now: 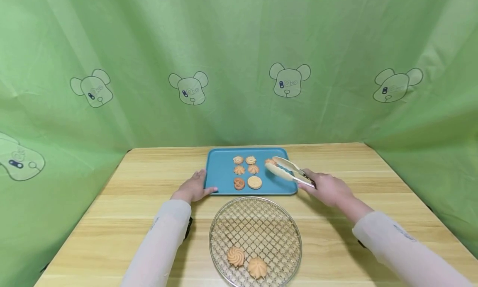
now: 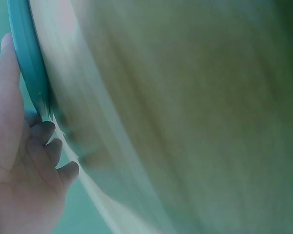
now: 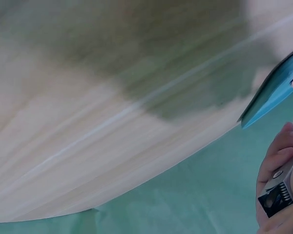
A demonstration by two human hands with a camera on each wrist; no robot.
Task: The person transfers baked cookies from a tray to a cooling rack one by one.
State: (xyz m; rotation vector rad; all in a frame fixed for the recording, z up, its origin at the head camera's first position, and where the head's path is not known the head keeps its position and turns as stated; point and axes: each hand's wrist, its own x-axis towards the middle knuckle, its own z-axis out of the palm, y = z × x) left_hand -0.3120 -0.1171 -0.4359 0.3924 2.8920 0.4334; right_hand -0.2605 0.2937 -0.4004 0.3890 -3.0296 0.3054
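My left hand point(image 1: 192, 188) holds the near left corner of a blue tray point(image 1: 220, 171), with thumb at the front rim and fingers along the side. In the left wrist view, the tray's edge point(image 2: 31, 58) runs between thumb and fingers. My right hand point(image 1: 328, 188) grips metal tongs point(image 1: 298, 173) with cream scalloped tips over the tray's right part. A brown cookie point(image 1: 270, 161) is between the tips; they partly hide it. On the tray, several cookies point(image 1: 254, 182) lie in two columns, including a pretzel-shaped one point(image 1: 239, 183). The right wrist view shows fingers point(image 3: 276, 156) wrapped round the tongs' hinge end.
A round wire rack point(image 1: 254, 229) stands in front of the tray, bearing a swirled cookie point(image 1: 235, 256) and a ridged cookie point(image 1: 257, 267) near its front. All rest on a wooden table point(image 1: 157, 171). A green curtain point(image 1: 239, 113) hangs behind and at both sides.
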